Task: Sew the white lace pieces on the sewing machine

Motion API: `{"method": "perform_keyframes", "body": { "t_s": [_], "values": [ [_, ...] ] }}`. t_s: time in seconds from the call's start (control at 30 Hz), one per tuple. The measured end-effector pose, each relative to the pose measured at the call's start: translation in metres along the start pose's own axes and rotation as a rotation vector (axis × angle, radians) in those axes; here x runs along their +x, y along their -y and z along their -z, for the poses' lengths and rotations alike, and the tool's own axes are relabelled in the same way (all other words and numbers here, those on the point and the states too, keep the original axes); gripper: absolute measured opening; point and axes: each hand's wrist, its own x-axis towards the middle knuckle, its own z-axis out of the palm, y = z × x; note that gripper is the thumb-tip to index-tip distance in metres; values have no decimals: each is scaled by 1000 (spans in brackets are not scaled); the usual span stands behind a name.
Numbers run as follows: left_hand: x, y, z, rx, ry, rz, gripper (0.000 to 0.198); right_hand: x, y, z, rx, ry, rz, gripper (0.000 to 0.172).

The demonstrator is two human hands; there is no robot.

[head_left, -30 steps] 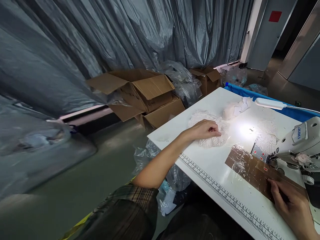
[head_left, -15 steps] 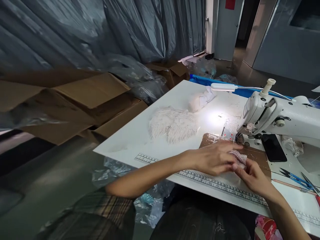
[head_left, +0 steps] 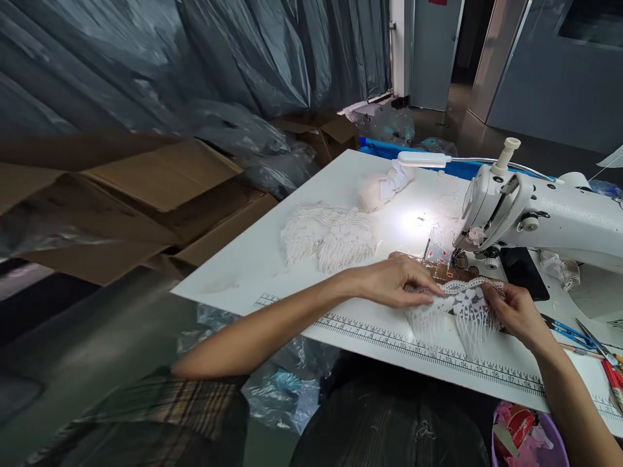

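Note:
A piece of white fringed lace trim (head_left: 462, 302) is stretched between my two hands at the front of the sewing machine (head_left: 535, 207), its fringe hanging over the printed ruler (head_left: 428, 350). At the trim's left end, my left hand (head_left: 396, 282) pinches the upper edge between thumb and fingers. My right hand (head_left: 518, 311) grips the other end the same way. Beyond my left hand, more fringed lace (head_left: 328, 237) lies in a loose pile on the white table (head_left: 243, 272). The needle area stands just behind the held trim.
A lit lamp (head_left: 423, 159) shines on the table near a pale bundle (head_left: 384, 188). A black phone (head_left: 524, 274) lies under the machine arm. Blue thread snips (head_left: 572, 333) and scissors (head_left: 596, 344) rest at right. Cardboard boxes (head_left: 165, 175) stand left; a purple bin (head_left: 557, 441) is below.
The lace was bunched small between my hands; now it is spread out with its fringe hanging down. My hands have moved apart, and the view has shifted slightly.

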Motion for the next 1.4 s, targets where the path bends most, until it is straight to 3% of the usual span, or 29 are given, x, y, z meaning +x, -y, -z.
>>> {"method": "perform_keyframes", "body": {
  "t_s": [0.13, 0.23, 0.3, 0.4, 0.53, 0.7, 0.8, 0.87, 0.93, 1.07, 1.2, 1.3, 1.4],
  "values": [
    [3, 30, -8, 525, -194, 29, 24, 11, -7, -5, -258, -184, 53, 64],
    [5, 38, -22, 625, -207, -112, 24, 9, -8, -6, -276, -193, 48, 64],
    [5, 36, -30, 589, -128, -201, 25, 7, -7, -4, -279, -181, 27, 64],
    [3, 32, -34, 558, -51, -208, 27, 2, -4, 4, -310, -158, 9, 55],
    [-1, 27, -31, 460, -84, -164, 29, -2, 2, 7, -158, -187, -15, 53],
    [-2, 10, -24, 59, -268, 90, 50, -1, 23, -24, 299, -105, -156, 65],
    [-1, 0, -21, -251, -161, 275, 69, 1, 35, -49, 422, 31, -104, 65],
    [-2, -3, -20, -248, -117, 380, 73, 3, 37, -57, 412, 132, -18, 63],
    [-2, -4, -20, -129, -135, 451, 68, 4, 31, -56, 263, 141, 74, 58],
    [-2, -3, -20, -32, -129, 502, 52, 6, 8, -38, -316, -34, 363, 38],
    [0, -2, -22, -4, -140, 559, 54, 8, -8, -29, -633, -38, 656, 36],
    [2, 1, -22, 0, -174, 608, 56, 13, -12, -30, -771, -70, 728, 36],
    [2, 4, -20, -83, -190, 652, 61, 18, -16, -30, -740, -84, 672, 37]
  ]
}}
